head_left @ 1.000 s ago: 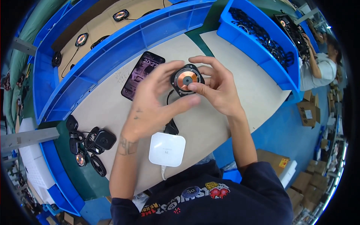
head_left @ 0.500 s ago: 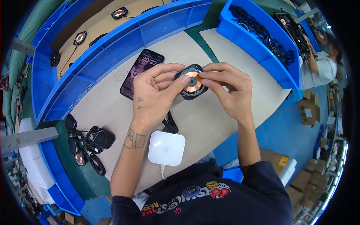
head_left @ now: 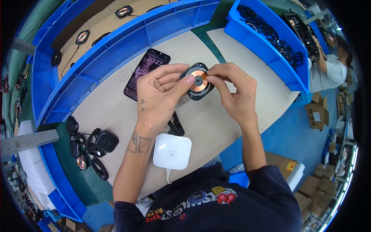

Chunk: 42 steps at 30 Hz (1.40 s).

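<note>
Over the middle of the table I hold an open wireless charger (head_left: pixel 198 81), a black rounded housing with a copper coil ring and a dark round centre. My left hand (head_left: pixel 160 88) grips its left side, the thumb lying on the coil's edge and the other fingers curled at the housing. My right hand (head_left: pixel 236 87) pinches with thumb and forefinger at the right edge of the coil; anything small between those fingertips is hidden. A black cable (head_left: pixel 176 124) lies below the charger, next to a white square device (head_left: pixel 172 151) with a white cord.
A phone (head_left: pixel 145 73) lies beyond my left hand. Chargers with black cables (head_left: pixel 105 141) cluster at the left. A long blue tray (head_left: pixel 127 42) with more coil units borders the far side. A blue bin (head_left: pixel 266 58) of black cables stands far right, near another person (head_left: pixel 330 71).
The charger has turned slightly and risen a little in my hands. My right hand has shifted slightly up and left, its fingertips still at the coil's right edge.
</note>
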Tool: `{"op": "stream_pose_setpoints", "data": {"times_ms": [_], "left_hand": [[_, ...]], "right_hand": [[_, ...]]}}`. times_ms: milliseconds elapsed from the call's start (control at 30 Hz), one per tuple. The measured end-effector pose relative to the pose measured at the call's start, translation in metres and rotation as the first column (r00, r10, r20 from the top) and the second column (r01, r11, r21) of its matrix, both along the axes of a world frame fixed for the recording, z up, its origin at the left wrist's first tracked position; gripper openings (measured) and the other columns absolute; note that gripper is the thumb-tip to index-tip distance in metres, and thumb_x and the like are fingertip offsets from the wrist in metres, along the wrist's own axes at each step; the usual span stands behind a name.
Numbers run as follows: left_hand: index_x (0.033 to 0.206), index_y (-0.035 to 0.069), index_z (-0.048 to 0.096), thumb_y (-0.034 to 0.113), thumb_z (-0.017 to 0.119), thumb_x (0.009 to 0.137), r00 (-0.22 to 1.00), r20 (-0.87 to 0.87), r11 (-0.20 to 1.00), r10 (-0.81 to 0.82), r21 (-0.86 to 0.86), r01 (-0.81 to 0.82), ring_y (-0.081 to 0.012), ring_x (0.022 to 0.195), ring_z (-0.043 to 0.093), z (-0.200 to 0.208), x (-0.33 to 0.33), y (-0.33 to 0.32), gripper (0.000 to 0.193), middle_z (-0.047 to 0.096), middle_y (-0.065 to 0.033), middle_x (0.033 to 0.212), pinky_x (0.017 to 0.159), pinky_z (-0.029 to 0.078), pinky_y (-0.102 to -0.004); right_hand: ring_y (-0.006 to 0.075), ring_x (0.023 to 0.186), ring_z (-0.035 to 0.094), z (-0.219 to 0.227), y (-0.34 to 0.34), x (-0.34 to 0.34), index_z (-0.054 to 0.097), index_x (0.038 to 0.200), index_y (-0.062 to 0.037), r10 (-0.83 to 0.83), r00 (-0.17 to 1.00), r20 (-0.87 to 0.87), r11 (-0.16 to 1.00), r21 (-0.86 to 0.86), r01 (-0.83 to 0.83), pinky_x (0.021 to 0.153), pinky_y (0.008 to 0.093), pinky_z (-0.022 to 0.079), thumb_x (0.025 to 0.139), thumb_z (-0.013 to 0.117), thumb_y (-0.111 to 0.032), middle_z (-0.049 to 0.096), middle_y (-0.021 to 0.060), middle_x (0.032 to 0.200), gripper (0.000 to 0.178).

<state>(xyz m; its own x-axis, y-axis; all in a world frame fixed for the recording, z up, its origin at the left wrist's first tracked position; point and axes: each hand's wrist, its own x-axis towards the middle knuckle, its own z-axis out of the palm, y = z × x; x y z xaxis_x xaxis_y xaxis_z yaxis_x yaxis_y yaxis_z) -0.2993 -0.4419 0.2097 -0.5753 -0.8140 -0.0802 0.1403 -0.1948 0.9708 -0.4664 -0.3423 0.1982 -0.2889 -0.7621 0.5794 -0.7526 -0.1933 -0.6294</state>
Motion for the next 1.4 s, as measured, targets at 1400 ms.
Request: {"op": "stream_pose_setpoints", "data": {"times_ms": [1400], "left_hand": [[0.114,-0.004,0.070,0.000,0.077,0.088,0.991,-0.004,0.987,0.131,-0.090,-0.131,-0.0170,0.086,0.076,0.006,-0.005,0.016,0.028,0.077,-0.0169,0.099,0.076,0.061,-0.0207]], "right_hand": [[0.0233,0.079,0.069,-0.015,-0.002,0.012,0.070,0.105,0.0002,-0.150,0.961,-0.232,0.988,-0.075,0.136,0.073,0.0298,0.059,0.086,0.072,0.009,0.073,0.0126,0.101,0.020]]}}
